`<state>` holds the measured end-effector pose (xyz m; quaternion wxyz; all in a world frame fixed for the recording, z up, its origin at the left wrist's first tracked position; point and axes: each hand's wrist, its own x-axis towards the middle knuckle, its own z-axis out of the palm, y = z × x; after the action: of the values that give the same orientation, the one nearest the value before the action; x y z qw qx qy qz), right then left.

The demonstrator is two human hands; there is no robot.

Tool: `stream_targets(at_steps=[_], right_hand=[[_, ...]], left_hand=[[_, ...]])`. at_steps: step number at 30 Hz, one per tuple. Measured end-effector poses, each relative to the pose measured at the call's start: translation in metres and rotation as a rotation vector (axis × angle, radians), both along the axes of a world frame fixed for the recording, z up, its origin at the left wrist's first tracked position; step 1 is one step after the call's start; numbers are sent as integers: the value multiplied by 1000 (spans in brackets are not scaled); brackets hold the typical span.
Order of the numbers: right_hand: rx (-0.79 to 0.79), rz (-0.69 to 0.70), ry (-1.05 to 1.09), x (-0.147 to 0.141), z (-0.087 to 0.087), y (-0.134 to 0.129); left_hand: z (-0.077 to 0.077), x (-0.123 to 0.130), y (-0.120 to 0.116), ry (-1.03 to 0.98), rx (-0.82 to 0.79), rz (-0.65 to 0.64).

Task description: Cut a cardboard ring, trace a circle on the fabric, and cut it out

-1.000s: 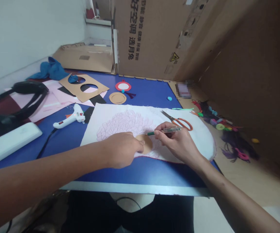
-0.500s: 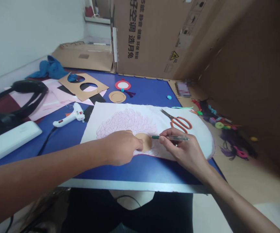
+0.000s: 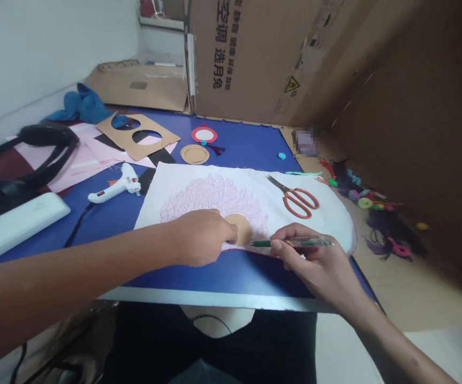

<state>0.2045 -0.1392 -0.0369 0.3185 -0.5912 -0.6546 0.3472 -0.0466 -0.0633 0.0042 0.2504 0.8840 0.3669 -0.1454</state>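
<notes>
A round cardboard disc (image 3: 244, 229) lies on a white cloth (image 3: 327, 224) that bears a pale pink petal pattern (image 3: 215, 194). My left hand (image 3: 205, 237) presses on the disc's left side, fingers curled and fingertips bearing down. Pinched in my right hand (image 3: 311, 256) is a pen (image 3: 295, 242) with a green front and a clear barrel. Its tip points left, at the disc's lower right edge; whether it touches is too small to tell. Beyond my right hand, scissors (image 3: 295, 197) with orange handles rest on the cloth.
Left stand a white glue gun (image 3: 114, 185), a long white block (image 3: 18, 226) and a black strap-like object (image 3: 47, 144). Behind are a cardboard sheet with two holes (image 3: 138, 140), a cardboard ring (image 3: 194, 154) and a red-rimmed oval (image 3: 204, 135). Tassels (image 3: 383, 226) lie right. Cardboard walls (image 3: 255, 64) surround the table.
The pen tip has moved down along the disc's right edge, with my right hand shifting down and right. My left hand still holds the disc. The view has shifted slightly.
</notes>
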Motion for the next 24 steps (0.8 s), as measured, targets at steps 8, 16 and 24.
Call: stream_targets(at_steps=[8, 16, 24], right_hand=[[-15, 30, 37, -9, -6, 3], [-55, 25, 67, -6, -8, 7], [-102, -5, 119, 1, 2, 23]], left_hand=[[4, 2, -1, 2, -30, 26], [4, 2, 0, 19, 1, -22], [4, 2, -1, 59, 31, -56]])
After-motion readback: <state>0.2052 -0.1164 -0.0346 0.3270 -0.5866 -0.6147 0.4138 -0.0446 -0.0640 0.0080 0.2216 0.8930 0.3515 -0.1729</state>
